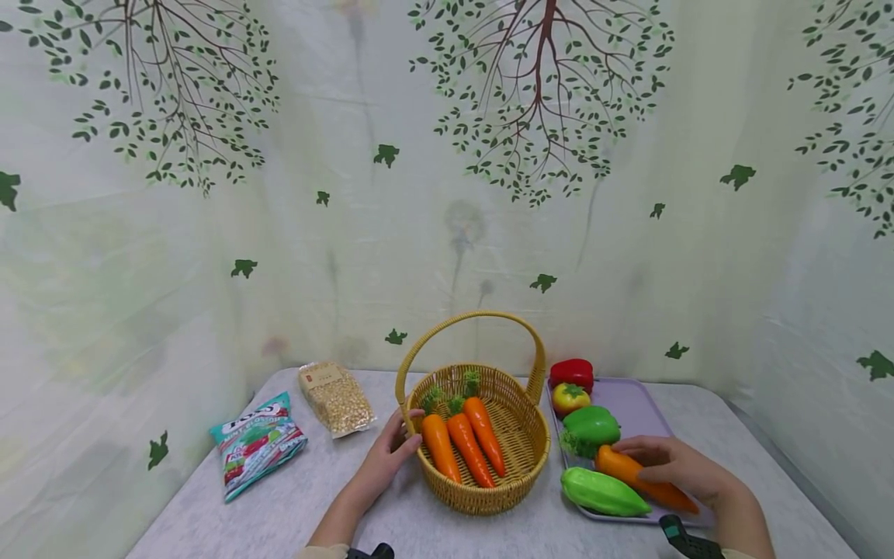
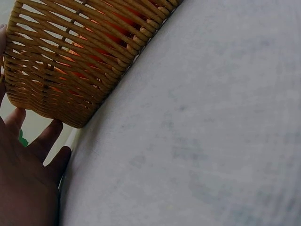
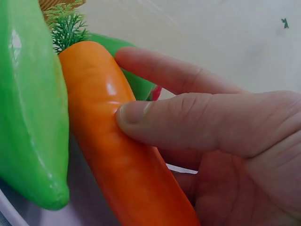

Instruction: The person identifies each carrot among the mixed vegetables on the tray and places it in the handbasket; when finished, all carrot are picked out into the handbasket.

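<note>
A wicker basket [image 1: 482, 505] with a tall arched handle stands mid-table, with three orange carrots [image 1: 464, 446] with green tops inside. My left hand [image 1: 386, 456] holds its left rim near the handle's foot; in the left wrist view some fingers [image 2: 47, 139] spread beside the woven wall. On the right, my right hand [image 1: 680, 466] grips another carrot [image 3: 127, 141] lying on a lilac tray [image 1: 646, 404]. The thumb presses on its near side, and the fingers reach round the far side, partly hidden. A light green, ridged vegetable [image 1: 604, 491] lies just in front of that carrot.
Farther back on the tray are a green pepper [image 1: 592, 425], a yellow-red fruit [image 1: 570, 398] and a red pepper [image 1: 571, 373]. Left of the basket lie a bag of pale kernels [image 1: 337, 397] and a teal snack packet [image 1: 258, 445]. A leaf-printed curtain [image 1: 461, 256] surrounds the table.
</note>
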Available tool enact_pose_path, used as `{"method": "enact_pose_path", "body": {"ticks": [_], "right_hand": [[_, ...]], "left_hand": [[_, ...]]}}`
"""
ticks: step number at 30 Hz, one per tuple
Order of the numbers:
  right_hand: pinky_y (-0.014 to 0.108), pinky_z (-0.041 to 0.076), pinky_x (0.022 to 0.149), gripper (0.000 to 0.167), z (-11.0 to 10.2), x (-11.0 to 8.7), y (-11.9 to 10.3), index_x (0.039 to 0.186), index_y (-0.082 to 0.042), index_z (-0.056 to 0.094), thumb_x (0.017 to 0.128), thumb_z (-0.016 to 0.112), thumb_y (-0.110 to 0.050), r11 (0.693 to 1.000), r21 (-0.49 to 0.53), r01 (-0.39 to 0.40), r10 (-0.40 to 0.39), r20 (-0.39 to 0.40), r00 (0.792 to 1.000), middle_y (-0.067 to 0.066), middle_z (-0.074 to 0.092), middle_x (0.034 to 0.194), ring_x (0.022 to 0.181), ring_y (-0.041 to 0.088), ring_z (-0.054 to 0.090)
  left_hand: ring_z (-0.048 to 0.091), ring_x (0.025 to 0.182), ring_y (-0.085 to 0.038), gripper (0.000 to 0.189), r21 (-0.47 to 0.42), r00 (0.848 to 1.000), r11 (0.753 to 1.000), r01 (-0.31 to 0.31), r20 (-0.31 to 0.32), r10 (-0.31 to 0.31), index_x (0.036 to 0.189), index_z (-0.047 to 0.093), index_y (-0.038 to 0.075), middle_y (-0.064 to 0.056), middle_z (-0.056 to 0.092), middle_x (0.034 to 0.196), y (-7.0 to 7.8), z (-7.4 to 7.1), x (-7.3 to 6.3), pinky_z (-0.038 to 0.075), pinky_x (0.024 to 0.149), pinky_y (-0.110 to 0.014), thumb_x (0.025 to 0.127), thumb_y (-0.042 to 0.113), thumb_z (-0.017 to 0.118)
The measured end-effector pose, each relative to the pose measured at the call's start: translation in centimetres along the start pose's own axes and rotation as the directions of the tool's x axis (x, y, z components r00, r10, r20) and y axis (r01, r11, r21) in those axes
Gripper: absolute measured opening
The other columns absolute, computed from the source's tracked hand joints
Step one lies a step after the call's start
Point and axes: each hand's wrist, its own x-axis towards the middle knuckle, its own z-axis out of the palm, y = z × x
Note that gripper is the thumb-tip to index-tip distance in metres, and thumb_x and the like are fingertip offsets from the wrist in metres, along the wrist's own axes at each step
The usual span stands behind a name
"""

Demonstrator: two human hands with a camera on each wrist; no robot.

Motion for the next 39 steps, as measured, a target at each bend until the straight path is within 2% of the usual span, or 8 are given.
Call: {"method": "enact_pose_path", "body": {"ticks": [9,17,22,26,28,37,39], "right_hand": [[0.05,0.054,0.096,0.047,-0.2,-0.4,-1.0,0.138,-0.009,0.058,0.094,0.067,-0.024,0.999,-0.04,0.034,-0.036,-0.049,0.998,0.022,0.056,0.141,0.12,0.029,0.057],[0.043,0.054,0.095,0.049,-0.1,-0.5,-2.5,0.143,-0.007,0.05,0.099,0.061,-0.025,0.996,0.014,0.089,-0.088,-0.065,0.994,0.023,0.052,0.144,0.124,0.03,0.054],[0.039,0.054,0.093,0.049,0.3,-0.5,-3.4,0.143,-0.007,0.049,0.099,0.061,-0.024,0.992,0.04,0.12,-0.116,-0.09,0.989,0.01,0.059,0.139,0.12,0.023,0.057],[0.036,0.054,0.092,0.047,0.8,-0.4,-4.6,0.144,-0.006,0.048,0.1,0.059,-0.02,0.984,0.03,0.176,-0.174,-0.062,0.983,-0.005,0.061,0.132,0.115,0.013,0.061],[0.035,0.055,0.091,0.046,1.2,-0.2,-5.3,0.144,-0.006,0.049,0.101,0.058,-0.02,0.979,0.015,0.202,-0.201,-0.05,0.978,-0.008,0.061,0.13,0.112,0.01,0.062],[0.035,0.057,0.089,0.043,3.1,1.5,-7.5,0.141,-0.009,0.053,0.1,0.059,-0.018,0.962,0.027,0.271,-0.27,-0.038,0.962,0.001,0.059,0.135,0.11,0.022,0.065],[0.035,0.057,0.089,0.043,3.6,1.8,-7.9,0.142,-0.008,0.053,0.1,0.059,-0.017,0.957,0.046,0.286,-0.284,-0.038,0.958,0.006,0.057,0.138,0.111,0.024,0.064]], "left_hand": [[0.042,0.143,-0.036,0.046,0.01,1.0,1.0,-0.013,0.0,0.013,0.145,0.047,0.023,-0.009,0.042,0.158,0.1,0.0,0.0,0.04,0.109,-0.047,0.101,0.026,0.058],[0.041,0.144,-0.037,0.046,0.018,0.999,0.999,-0.044,0.014,0.044,0.147,0.044,0.018,-0.011,0.035,0.162,0.2,-0.2,0.1,0.041,0.108,-0.043,0.102,0.022,0.056],[0.043,0.142,-0.037,0.044,0.034,0.998,0.998,-0.055,0.005,0.055,0.144,0.046,0.018,-0.011,0.039,0.159,0.2,-0.1,0.0,0.043,0.107,-0.04,0.102,0.021,0.057],[0.043,0.142,-0.035,0.043,0.028,0.999,0.999,-0.042,-0.009,0.043,0.143,0.048,0.019,-0.01,0.043,0.157,0.3,0.0,-0.1,0.042,0.107,-0.04,0.101,0.021,0.058],[0.043,0.142,-0.036,0.042,0.023,0.999,0.999,-0.042,-0.012,0.042,0.143,0.049,0.019,-0.01,0.043,0.157,0.4,0.0,-0.1,0.042,0.107,-0.041,0.101,0.021,0.058],[0.042,0.143,-0.034,0.044,0.037,0.999,0.999,-0.033,-0.009,0.034,0.144,0.047,0.02,-0.009,0.044,0.156,0.3,0.0,-0.1,0.042,0.108,-0.038,0.102,0.022,0.057],[0.042,0.144,-0.035,0.044,0.032,1.0,0.999,-0.028,-0.003,0.028,0.144,0.046,0.02,-0.01,0.043,0.157,0.4,0.0,0.0,0.042,0.108,-0.039,0.102,0.023,0.057]]}}
